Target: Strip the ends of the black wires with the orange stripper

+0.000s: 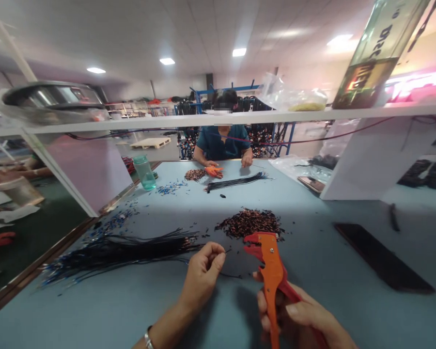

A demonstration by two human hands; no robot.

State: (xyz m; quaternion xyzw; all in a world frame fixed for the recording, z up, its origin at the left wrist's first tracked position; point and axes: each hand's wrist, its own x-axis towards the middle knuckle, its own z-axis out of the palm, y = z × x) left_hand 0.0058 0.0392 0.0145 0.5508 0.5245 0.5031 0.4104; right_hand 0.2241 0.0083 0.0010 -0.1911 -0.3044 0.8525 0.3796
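My left hand (203, 266) pinches a thin black wire (228, 250) between thumb and fingers, its short end pointing toward the tool. In my right hand (305, 310) is an orange and red wire stripper (272, 261), held upright with its jaws facing left. The wire end and the jaws are a small distance apart. Left of my left hand lies a bundle of black wires (131, 249) with blue ends at its far left and coppery ends near my hand. Beyond the stripper is a heap of black and copper-coloured offcuts (252, 222).
Blue and white scraps (112, 220) lie scattered at the left. Across the table a person (223, 143) works beside another orange tool (213, 171) and wire bundle (236, 182). A green bottle (144, 173), a dark flat slab (383, 257) and an overhead shelf (189, 119) surround the work area.
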